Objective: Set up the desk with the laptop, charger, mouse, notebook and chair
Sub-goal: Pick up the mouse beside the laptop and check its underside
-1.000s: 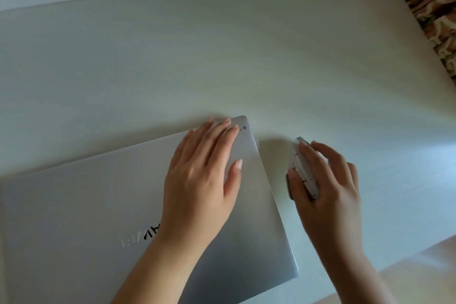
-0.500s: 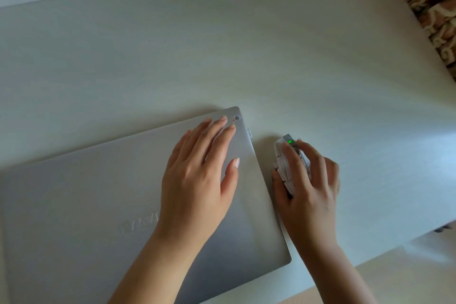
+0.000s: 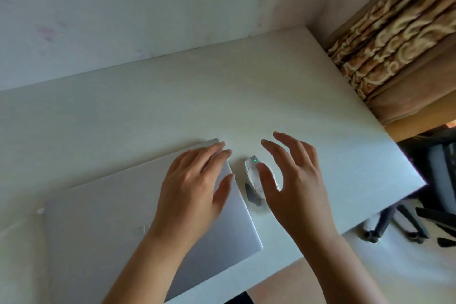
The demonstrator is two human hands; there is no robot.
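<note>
a pale wall (image 3: 123,7) backs a white worktop (image 3: 172,106), with a patterned brown curtain (image 3: 394,39) hanging past its far right corner. a closed silver laptop (image 3: 98,229) lies flat on the near left part of the worktop, its lid up and its right edge running toward the viewer. the left hand (image 3: 192,185) rests on the lid near the laptop's far right corner, fingers straight and close together, thumb (image 3: 223,192) lying along the right edge — a flat, relaxed grip that pinches nothing. just beside the laptop's right edge sits a white mouse (image 3: 254,177) with a small green light glowing at its front end; a dark patch lies on the worktop at its near left side. the right hand (image 3: 296,180) is over the mouse with fingers spread and lifted, the thumb (image 3: 265,177) across the mouse's top — whether it touches cannot be told. off the right end of the worktop, the dark seat and wheeled legs of a chair (image 3: 434,180) stand on the floor (image 3: 370,266).
</note>
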